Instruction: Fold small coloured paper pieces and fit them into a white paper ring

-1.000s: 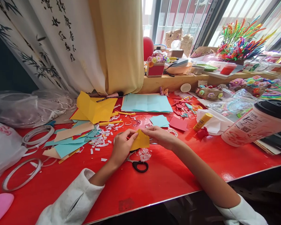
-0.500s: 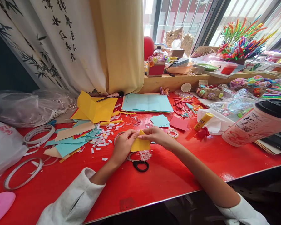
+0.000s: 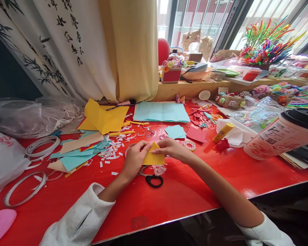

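Between my two hands is a small piece of yellow paper (image 3: 154,159), held above the red table, its top edge coming to a folded point. My left hand (image 3: 136,158) pinches it from the left with thumb and fingers. From the right, my right hand (image 3: 172,149) grips the paper near the same upper corner. Scissors (image 3: 154,181) with a black handle lie just below the paper; their other parts are partly covered by my left hand and the paper. A roll of tape (image 3: 189,146) rests beyond my right hand.
Left of my hands are white scraps (image 3: 113,150), blue paper pieces (image 3: 77,160) and tape rolls (image 3: 25,189). Yellow sheets (image 3: 105,118) and blue sheets (image 3: 161,112) lie at the back. To the right stand a glue stick (image 3: 223,132) and a large cup (image 3: 279,136).
Both hands keep nearly the same place and grip on the yellow paper. The view has shifted very slightly.
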`<state>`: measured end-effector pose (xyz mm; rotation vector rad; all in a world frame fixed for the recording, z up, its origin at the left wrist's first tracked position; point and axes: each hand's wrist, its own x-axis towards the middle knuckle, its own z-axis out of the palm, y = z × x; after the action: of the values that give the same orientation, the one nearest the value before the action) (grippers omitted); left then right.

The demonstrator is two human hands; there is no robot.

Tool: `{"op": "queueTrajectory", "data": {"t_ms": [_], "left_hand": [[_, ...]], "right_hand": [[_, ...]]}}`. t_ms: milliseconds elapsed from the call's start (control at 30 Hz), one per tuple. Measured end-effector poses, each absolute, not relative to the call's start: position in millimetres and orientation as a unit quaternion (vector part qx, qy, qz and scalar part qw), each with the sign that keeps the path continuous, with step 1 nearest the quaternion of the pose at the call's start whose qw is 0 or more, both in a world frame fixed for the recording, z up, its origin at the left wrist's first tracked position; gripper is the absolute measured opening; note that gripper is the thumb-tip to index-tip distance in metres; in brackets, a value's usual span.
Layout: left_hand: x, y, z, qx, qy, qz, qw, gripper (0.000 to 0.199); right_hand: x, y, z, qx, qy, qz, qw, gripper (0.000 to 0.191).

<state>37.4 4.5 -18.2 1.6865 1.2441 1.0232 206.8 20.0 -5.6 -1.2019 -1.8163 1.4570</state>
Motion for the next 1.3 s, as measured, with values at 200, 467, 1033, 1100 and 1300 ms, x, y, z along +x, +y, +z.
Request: {"op": "queueTrajectory", "data": {"t_ms": [200, 467, 1033, 1100, 1300], "left_hand": [[37.1, 6.2, -14.9, 0.667, 0.496, 0.395, 0.39, 0.028], [35.5, 5.1, -13.1, 0.673, 0.505, 0.4, 0.364, 0.028], [27.2, 12.2, -3.2, 0.692, 0.471, 0.36, 0.412, 0.03], [28.6, 10.5, -3.5, 0.691, 0.478, 0.361, 0.404, 0.03], [30.4, 8.1, -3.9, 0.693, 0.476, 0.365, 0.4, 0.027]], "right_hand": [[204.4, 18.1, -2.6, -0.463, -0.698, 0.49, 0.24, 0.039], [206.8, 16.3, 0.1, -0.418, -0.707, 0.52, 0.237, 0.042], [212.6, 19.9, 5.6, -0.437, -0.66, 0.558, 0.25, 0.046], [211.8, 19.9, 5.4, -0.444, -0.659, 0.555, 0.247, 0.046], [210.7, 20.4, 1.7, -0.442, -0.651, 0.562, 0.254, 0.041]]}}
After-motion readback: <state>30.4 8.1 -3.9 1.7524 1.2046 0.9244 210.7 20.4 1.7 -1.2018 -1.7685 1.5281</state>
